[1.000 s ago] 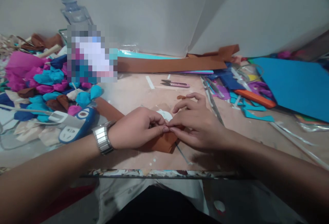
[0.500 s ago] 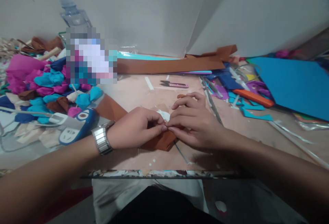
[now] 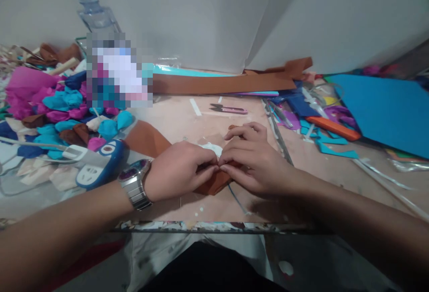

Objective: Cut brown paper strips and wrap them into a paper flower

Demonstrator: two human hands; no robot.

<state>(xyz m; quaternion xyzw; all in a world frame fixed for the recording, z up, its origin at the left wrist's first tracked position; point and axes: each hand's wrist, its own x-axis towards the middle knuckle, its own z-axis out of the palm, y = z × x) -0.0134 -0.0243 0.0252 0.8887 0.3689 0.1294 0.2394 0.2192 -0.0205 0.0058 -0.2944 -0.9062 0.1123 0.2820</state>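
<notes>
My left hand (image 3: 186,167), with a metal watch (image 3: 136,185) on its wrist, pinches a strip of brown paper (image 3: 214,184) with thumb and forefinger. Fingertip to fingertip with it, my right hand (image 3: 253,158) pinches the same paper; its other fingers are loosely curled above. The strip runs out under my left hand to the upper left, and its folded end shows below the fingertips. Behind the fingertips lies a small white round piece (image 3: 214,149), partly covered. A thin dark stem (image 3: 237,198) sticks out below the paper. What exactly sits between the fingertips is hidden.
Thread snips (image 3: 229,109) lie beyond my hands. A long brown strip (image 3: 221,84) crosses the back. Crumpled coloured paper pieces (image 3: 63,100) and a blue-white power socket (image 3: 100,164) crowd the left. On the right are an orange cutter (image 3: 333,128) and a blue sheet (image 3: 385,109).
My left hand has rolled at the wrist, so the watch face now shows. More of the brown strip shows to its upper left. Both hands keep pinching in the same place.
</notes>
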